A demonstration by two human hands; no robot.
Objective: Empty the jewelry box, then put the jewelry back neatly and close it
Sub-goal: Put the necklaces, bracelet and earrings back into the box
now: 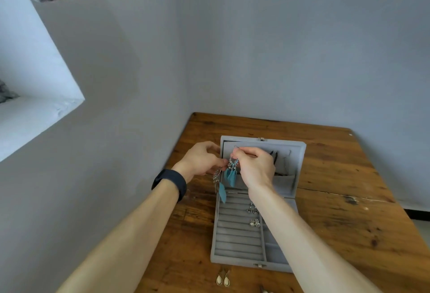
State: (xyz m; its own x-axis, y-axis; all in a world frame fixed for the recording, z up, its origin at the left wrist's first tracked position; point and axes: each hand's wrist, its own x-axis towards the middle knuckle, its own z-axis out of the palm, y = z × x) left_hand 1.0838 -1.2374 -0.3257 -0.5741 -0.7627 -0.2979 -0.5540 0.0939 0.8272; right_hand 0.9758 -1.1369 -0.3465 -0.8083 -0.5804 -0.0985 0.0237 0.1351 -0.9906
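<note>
A grey velvet jewelry box (237, 244) lies open on the wooden table (349, 211), its lid (300, 153) standing upright at the back. My right hand (256, 167) pinches a blue feather earring (232, 171) in front of the lid. My left hand (202, 160) holds a second blue feather earring (221, 188), which dangles over the box's left edge. Two small silver pieces (252, 209) (254, 223) sit in the ring slots.
A pair of cream drop earrings (223, 280) lies on the table in front of the box. Another small piece (264, 289) shows at the bottom edge. Grey partition walls close in the table's left and back sides.
</note>
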